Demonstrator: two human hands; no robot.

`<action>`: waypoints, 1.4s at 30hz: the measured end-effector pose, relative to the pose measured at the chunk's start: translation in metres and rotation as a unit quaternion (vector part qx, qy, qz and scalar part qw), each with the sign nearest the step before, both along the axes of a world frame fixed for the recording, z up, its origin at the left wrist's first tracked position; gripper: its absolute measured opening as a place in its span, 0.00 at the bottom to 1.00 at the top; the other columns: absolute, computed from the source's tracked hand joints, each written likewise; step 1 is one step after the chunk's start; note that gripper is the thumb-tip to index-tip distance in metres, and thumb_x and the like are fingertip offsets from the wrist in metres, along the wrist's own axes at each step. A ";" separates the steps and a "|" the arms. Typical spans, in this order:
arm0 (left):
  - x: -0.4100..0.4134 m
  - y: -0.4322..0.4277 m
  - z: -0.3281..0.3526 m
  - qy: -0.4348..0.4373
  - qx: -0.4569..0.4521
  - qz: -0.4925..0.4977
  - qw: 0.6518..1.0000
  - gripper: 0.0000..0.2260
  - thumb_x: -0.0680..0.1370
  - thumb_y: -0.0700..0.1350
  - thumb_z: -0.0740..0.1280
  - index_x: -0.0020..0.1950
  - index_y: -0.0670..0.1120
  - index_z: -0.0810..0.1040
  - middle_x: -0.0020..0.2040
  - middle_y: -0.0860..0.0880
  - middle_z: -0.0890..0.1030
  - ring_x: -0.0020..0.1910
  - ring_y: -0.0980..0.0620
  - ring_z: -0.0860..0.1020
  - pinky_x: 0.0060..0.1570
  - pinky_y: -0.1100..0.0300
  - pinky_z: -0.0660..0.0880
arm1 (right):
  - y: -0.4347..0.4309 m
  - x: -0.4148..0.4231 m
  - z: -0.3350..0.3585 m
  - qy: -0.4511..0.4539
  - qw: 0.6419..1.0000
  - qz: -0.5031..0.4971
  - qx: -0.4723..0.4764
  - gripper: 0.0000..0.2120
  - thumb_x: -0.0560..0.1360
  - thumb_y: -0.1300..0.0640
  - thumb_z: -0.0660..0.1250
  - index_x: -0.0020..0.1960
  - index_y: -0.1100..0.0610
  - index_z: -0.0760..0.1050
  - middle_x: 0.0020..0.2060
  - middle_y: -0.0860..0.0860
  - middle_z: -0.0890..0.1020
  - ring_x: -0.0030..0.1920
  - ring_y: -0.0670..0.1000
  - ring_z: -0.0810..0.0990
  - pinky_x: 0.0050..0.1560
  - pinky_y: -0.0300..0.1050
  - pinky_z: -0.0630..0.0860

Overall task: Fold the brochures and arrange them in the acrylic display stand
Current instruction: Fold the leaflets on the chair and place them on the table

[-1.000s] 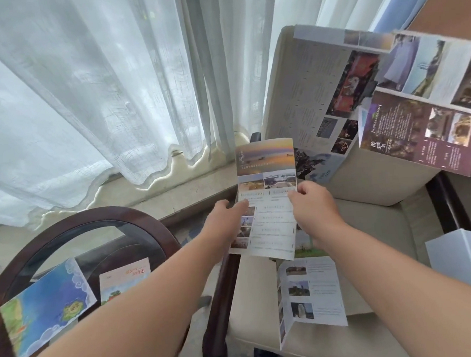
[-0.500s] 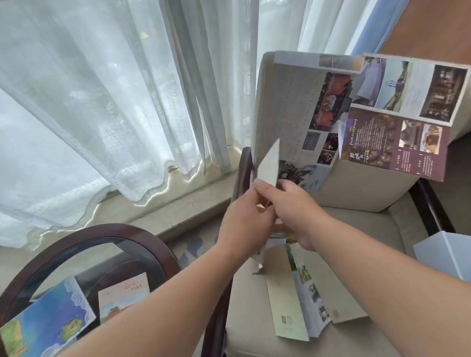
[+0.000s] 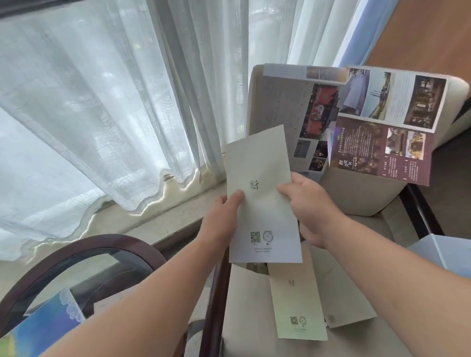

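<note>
Half a second on, the brochure [image 3: 261,204] has swung from edge-on to flat, its pale back cover with the square code now facing the camera. The left grip [image 3: 223,221] and right grip [image 3: 311,209] each pinch a long edge, thumbs on the face, holding it in the air. Below the grips, folded leaflets [image 3: 296,308] lie on the chair seat [image 3: 247,317]. Pinches this light could let the panels spring open or skew the crease. No display stand is in view.
</note>
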State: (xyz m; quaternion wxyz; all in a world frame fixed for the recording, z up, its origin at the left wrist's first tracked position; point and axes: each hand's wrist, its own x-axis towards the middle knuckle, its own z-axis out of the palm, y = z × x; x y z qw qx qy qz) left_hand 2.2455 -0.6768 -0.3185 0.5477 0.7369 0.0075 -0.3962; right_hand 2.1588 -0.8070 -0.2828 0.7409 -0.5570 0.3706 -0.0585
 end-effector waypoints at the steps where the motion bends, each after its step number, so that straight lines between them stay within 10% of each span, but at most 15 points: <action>1: 0.002 -0.002 0.002 0.022 -0.014 0.007 1.000 0.26 0.69 0.65 0.64 0.61 0.51 0.78 0.55 0.51 0.83 0.53 0.49 0.82 0.57 0.48 0.76 | 0.000 0.000 0.000 -0.006 1.000 -0.001 0.008 0.13 0.81 0.64 0.57 0.52 0.53 0.79 0.44 0.52 0.87 0.42 0.53 0.86 0.40 0.48 0.83; 15: 0.014 -0.013 0.022 0.060 -0.128 0.051 0.989 0.09 0.76 0.35 0.62 0.49 0.44 0.81 0.47 0.41 0.86 0.44 0.42 0.83 0.50 0.44 0.81 | -0.003 -0.008 -0.012 0.082 0.996 -0.008 -0.038 0.09 0.75 0.59 0.63 0.54 0.51 0.75 0.50 0.51 0.85 0.49 0.55 0.84 0.43 0.49 0.79; 23: 0.011 -0.011 0.032 0.148 -0.193 0.076 0.967 0.17 0.74 0.35 0.59 0.61 0.35 0.77 0.58 0.35 0.82 0.57 0.36 0.80 0.62 0.39 0.74 | -0.001 -0.013 -0.010 0.049 0.997 -0.027 0.053 0.09 0.77 0.60 0.64 0.55 0.57 0.79 0.50 0.55 0.86 0.50 0.58 0.84 0.53 0.55 0.79; 30: 0.010 -0.006 0.029 -0.116 -0.026 0.040 0.992 0.08 0.72 0.43 0.62 0.50 0.50 0.74 0.46 0.50 0.81 0.42 0.50 0.81 0.41 0.53 0.78 | -0.002 -0.010 -0.002 0.009 0.997 -0.074 -0.007 0.11 0.77 0.70 0.60 0.45 0.57 0.77 0.40 0.55 0.85 0.38 0.55 0.82 0.40 0.50 0.80; 35: 0.009 -0.006 0.028 0.031 -0.049 0.024 0.998 0.22 0.68 0.53 0.67 0.61 0.51 0.72 0.53 0.48 0.82 0.49 0.47 0.83 0.48 0.48 0.80 | 0.000 -0.011 0.000 -0.028 0.997 -0.072 0.006 0.11 0.78 0.70 0.59 0.47 0.57 0.77 0.36 0.50 0.86 0.33 0.49 0.84 0.29 0.43 0.79; 42: 0.010 -0.008 0.024 0.034 -0.089 0.070 0.993 0.07 0.76 0.35 0.62 0.49 0.45 0.77 0.46 0.44 0.84 0.40 0.45 0.83 0.40 0.50 0.80 | 0.004 -0.013 -0.004 0.034 0.994 -0.062 -0.080 0.10 0.76 0.66 0.61 0.50 0.53 0.76 0.46 0.54 0.84 0.44 0.55 0.83 0.45 0.55 0.81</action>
